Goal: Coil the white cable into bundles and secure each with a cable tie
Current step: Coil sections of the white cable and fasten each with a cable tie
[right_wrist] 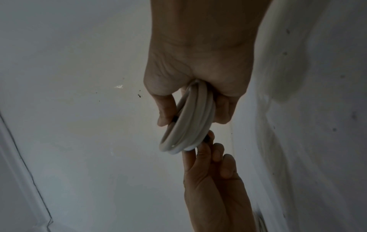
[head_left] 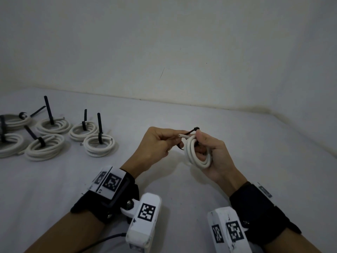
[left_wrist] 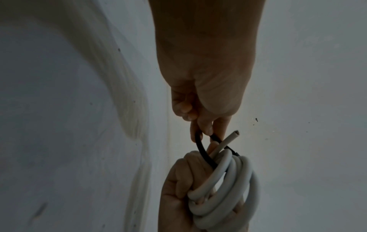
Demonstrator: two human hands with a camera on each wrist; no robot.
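Right hand point(head_left: 212, 152) is curled round a small white cable coil point(head_left: 197, 152), held up in the air above the tabletop point(head_left: 237, 136). Left hand point(head_left: 155, 143) pinches the black cable tie point(left_wrist: 200, 149), which loops round the coil's top; tie head point(head_left: 196, 129) sits just by the right thumb.

Risks, as I judge them:
- The tie looks looped but not cinched. If the left pinch slips off the strap, the loop springs open and the turns can fan out.
- Loose cable end point(head_left: 182, 136) sticks out toward the left hand; the strap may trap it crooked or miss it, leaving a tail outside the bundle.
- Right fingers pass through the coil's middle, close to the strap; pulling tight could catch a finger.
- A hard pull with a loose right grip would twist the coil out of flat.

Hard to see:
- Whether the strap tip is through the head: can't tell, fingers cover it.
- Wrist views are dark.
- Finished bundles point(head_left: 54, 125) lie well apart on the far left; the leftmost is cut by the frame edge.
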